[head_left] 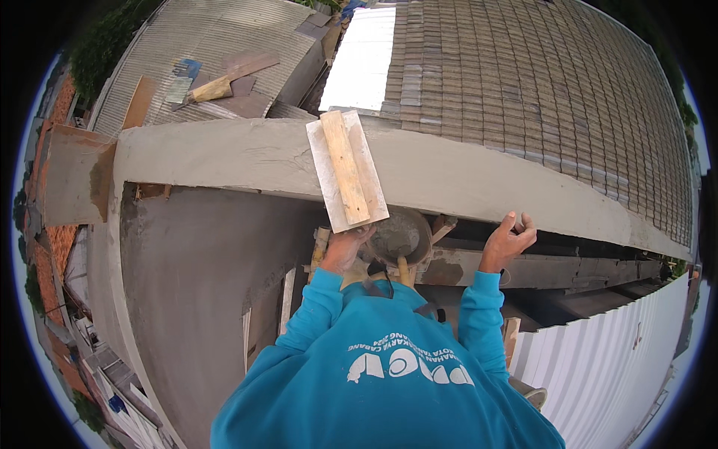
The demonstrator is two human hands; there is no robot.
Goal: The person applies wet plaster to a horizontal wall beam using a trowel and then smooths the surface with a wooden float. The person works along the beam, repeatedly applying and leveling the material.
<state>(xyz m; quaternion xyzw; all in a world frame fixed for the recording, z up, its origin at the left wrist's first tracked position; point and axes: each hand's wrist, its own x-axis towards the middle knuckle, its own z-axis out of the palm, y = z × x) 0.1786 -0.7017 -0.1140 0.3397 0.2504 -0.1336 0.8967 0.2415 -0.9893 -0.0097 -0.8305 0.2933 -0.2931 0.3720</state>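
Note:
My left hand is closed at the lower end of a plastering float, with its fingertips partly hidden beneath the board. The float is a pale, mortar-smeared board with a wooden bar handle, tilted across the plastered wall top. Just right of that hand is a round bucket with wet grey mortar inside and a wooden tool handle sticking out. My right hand is raised near the wall's front edge, its fingers curled inward; a small greyish bit seems to show between them, too small to name.
Beyond the wall lie a tiled roof, a bright white sheet and a corrugated roof with wood scraps and a tool. Wooden poles stand beside me. At the right is a white corrugated roof; a board projects at the left.

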